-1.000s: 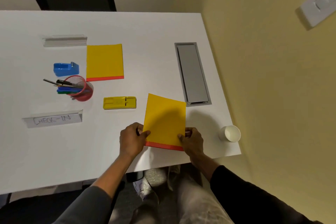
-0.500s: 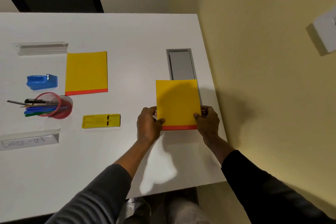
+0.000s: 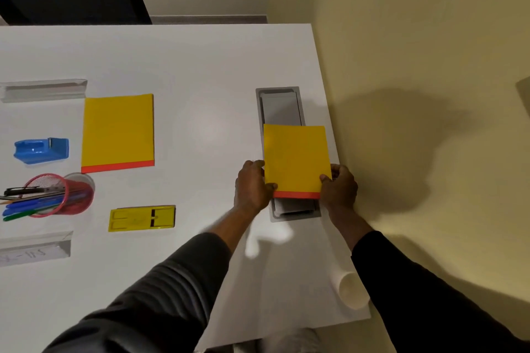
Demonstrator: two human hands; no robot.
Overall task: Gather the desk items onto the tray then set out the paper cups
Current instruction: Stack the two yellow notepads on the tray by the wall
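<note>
Hands, left (image 3: 252,185) and right (image 3: 339,189), grip unmarked yellow pad (image 3: 295,159); sign (image 3: 34,248) lettering unreadable.

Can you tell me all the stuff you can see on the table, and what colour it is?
notepad: 1, yellow with orange edge, held over the grey tray
notepad on desk: 1, yellow with orange edge, left of centre
tray: 1, grey, near right edge
tape dispenser: 1, blue, far left
pen cup: 1, pink mesh, tipped over, pens inside
flat yellow item: 1, below the desk notepad
sign holders: 2, clear, far left
paper cup: 1, white, near right corner
left hand: grip on notepad
right hand: grip on notepad
</note>
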